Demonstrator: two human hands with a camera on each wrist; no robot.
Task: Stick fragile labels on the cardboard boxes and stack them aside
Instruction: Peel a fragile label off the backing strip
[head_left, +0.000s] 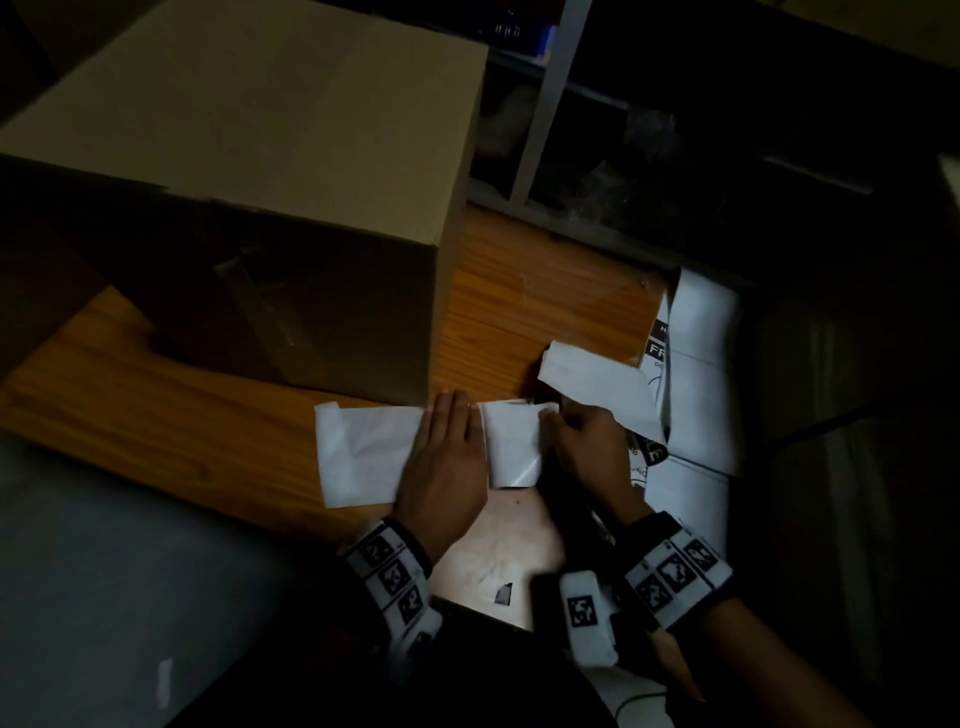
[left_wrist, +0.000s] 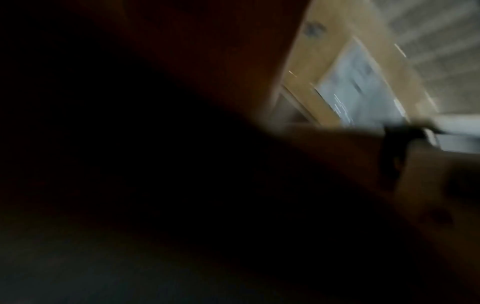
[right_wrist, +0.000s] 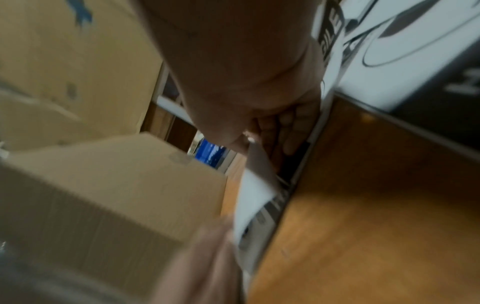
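Thin white label paper (head_left: 511, 441) at lower centre, limp, tacky once peeled: right hand (head_left: 592, 457) pinching its corner, left hand (head_left: 447, 457) pressing flat, fingers straight; best taken by the edges.

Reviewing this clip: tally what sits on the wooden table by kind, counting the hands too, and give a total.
Cardboard box: 1
Loose white backing sheets: 2, one flat under the left hand, one curling above the right hand
Label being peeled: 1
Strip of fragile labels: 1
Hands: 2, left hand pressing flat, right hand pinching the label
Total: 7
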